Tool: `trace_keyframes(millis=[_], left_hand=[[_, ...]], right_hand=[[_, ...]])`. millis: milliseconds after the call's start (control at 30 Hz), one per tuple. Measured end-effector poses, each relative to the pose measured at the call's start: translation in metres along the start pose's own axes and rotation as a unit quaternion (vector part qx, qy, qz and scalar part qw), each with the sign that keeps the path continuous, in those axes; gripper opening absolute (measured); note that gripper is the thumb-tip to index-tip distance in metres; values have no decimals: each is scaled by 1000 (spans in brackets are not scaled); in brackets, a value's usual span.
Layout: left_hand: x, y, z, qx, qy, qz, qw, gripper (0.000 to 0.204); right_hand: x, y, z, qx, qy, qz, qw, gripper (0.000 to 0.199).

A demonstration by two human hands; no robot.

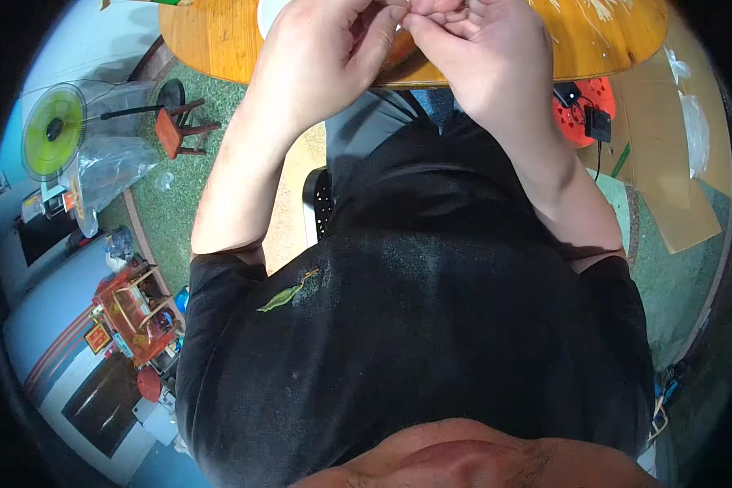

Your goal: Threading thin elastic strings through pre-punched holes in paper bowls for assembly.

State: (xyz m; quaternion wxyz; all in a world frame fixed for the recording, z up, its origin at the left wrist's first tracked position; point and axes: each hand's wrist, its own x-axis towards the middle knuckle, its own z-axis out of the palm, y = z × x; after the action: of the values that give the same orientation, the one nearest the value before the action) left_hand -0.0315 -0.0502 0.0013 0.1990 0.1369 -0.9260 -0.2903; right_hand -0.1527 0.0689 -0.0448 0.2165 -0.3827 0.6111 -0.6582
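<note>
My left hand (321,49) and my right hand (492,45) meet over the near edge of a round wooden table (211,45), at the top of the head view. Both are closed, thumbs against bent fingers, with the fingertips almost touching. The upper edge of the picture cuts off part of the fingers, and whatever they pinch cannot be made out. Behind my left wrist shows the rim of a white round dish (266,15). Thin pale strands (600,10) lie scattered on the tabletop beyond my right hand.
A green-bladed fan (54,130) and a small wooden stool (171,132) stand at left, near clear plastic bags (110,175). Under the table's right side is a red plastic seat (573,122) with a black adapter (598,124). Flattened cardboard (659,154) lies at far right.
</note>
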Motion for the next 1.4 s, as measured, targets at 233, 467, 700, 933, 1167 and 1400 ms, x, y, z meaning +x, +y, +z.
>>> trace_keyframes(millis=[233, 467, 700, 933, 1167, 1400], left_hand=[[1, -5, 7, -104, 35, -10, 994, 12], [9, -40, 25, -122, 63, 211, 968, 21], [15, -59, 35, -163, 164, 350, 908, 21], [15, -55, 35, -133, 169, 345, 914, 19], [7, -10, 0, 124, -26, 156, 980, 13], [16, -15, -6, -313, -179, -243, 901, 9]], right_hand=[[5, 19, 6, 208, 6, -96, 973, 25], [5, 7, -4, 178, 8, 146, 973, 22], [3, 9, -9, 286, -9, 187, 940, 22], [2, 2, -8, 300, -9, 209, 931, 24], [0, 7, -16, 163, -9, 64, 985, 23], [2, -7, -20, -165, 11, -275, 947, 22]])
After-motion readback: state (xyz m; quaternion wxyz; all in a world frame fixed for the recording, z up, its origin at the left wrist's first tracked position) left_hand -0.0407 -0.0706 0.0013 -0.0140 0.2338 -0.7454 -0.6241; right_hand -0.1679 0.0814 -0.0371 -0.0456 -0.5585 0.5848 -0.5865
